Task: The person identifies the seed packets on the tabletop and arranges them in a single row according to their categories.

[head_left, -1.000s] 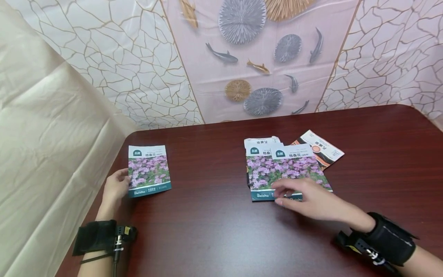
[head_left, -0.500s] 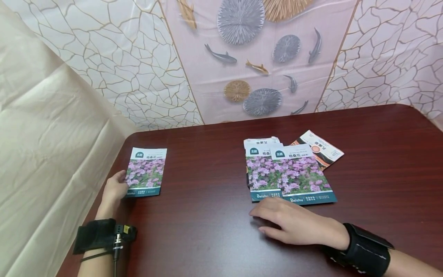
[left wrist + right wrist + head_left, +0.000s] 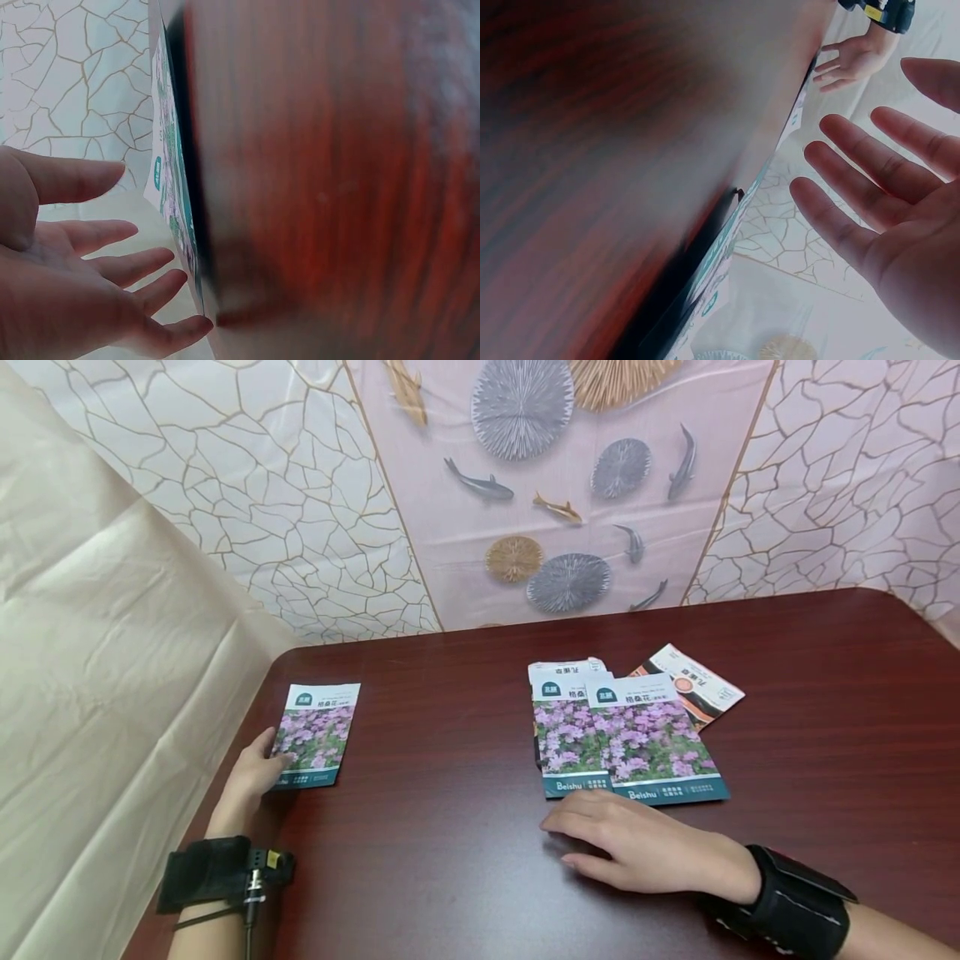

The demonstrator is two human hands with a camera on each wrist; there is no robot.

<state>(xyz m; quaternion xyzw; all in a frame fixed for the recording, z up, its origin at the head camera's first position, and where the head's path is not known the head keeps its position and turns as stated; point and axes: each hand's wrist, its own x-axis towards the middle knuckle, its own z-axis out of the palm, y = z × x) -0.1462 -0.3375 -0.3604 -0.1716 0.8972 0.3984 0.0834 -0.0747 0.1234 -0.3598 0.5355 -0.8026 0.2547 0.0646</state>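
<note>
Sideways contact by the left hand (image 3: 255,770), fingers extended, may skew the lone packet (image 3: 318,733), and by the right hand (image 3: 645,845), fingers relaxed, the overlapping packets (image 3: 651,742).

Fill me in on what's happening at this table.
A person's open left hand is at the left edge of a flat, rectangular, paper-like packet printed with purple flowers; whether it touches is unclear. The open right hand, holding nothing, is at the near edge of two overlapping packets of the same design on the reddish-brown, wood-grained table. A white, orange and black rectangular packet lies askew behind them, partly covered.
</note>
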